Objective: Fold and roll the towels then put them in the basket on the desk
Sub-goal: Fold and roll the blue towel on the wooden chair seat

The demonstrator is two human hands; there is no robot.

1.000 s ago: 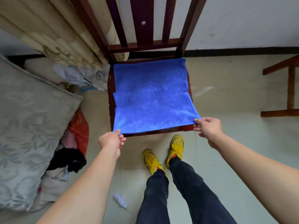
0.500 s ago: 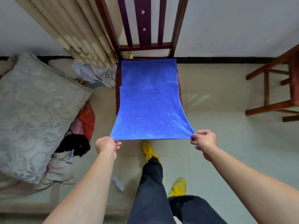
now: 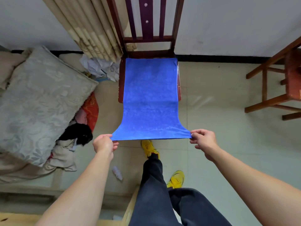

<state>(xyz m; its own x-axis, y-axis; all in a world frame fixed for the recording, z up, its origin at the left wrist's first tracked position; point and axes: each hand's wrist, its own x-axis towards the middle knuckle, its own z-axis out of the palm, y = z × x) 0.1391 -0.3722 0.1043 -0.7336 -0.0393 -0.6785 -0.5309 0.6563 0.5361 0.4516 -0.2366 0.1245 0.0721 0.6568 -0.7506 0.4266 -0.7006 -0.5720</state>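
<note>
At lower centre of the frame, the near corners of the blue towel (image 3: pixel 149 98) are pinched. The left corner is held between the thumb and curled fingers of the left hand (image 3: pixel 104 143). The right corner is held between the thumb and fingertips of the right hand (image 3: pixel 203 141). The near edge is held taut and level between both hands, clear of the floor. Further up, the cloth is draped over the front of the wooden chair (image 3: pixel 120 85), and its far half is laid flat on the seat at centre frame. The towel is judged light, soft and limp, so sag is expected wherever tension is released. The corners are the recommended grip points. No basket is seen.
</note>
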